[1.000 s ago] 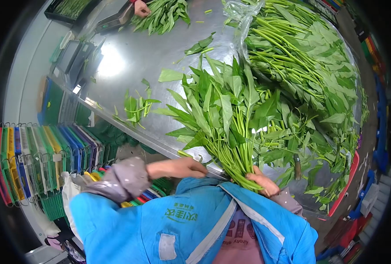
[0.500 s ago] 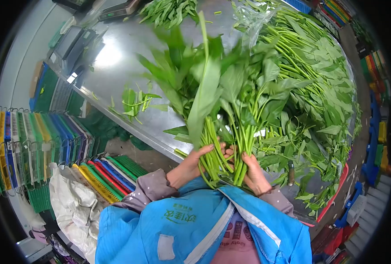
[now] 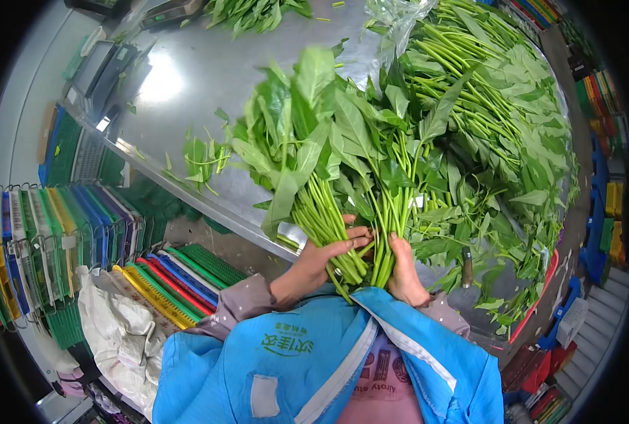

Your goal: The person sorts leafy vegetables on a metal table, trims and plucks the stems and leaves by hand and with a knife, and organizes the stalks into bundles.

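Two bunches of leafy green stems are held upright side by side at the near edge of the metal table. My left hand (image 3: 313,265) is wrapped round the left bunch (image 3: 323,212), its fingers reaching toward the gap between the two. The right bunch (image 3: 391,208) is gripped low on its stems by my right hand (image 3: 405,272), thumb in front. Both bunches have their leaves pointing away from me and their cut ends near the blue jacket. A large heap of the same greens (image 3: 484,106) lies to the right, partly on clear plastic (image 3: 403,28).
The metal table (image 3: 187,106) carries loose leaves (image 3: 202,159) at left and another pile of greens (image 3: 258,13) at the far side. A knife handle (image 3: 467,267) shows among leaves at right. Coloured crates (image 3: 53,240) and a white sack (image 3: 120,328) stand at lower left.
The single bunch from a second ago is now split between both hands. My left hand has come up from the table edge and closed round stems. The co-worker's hand at the top is out of view.
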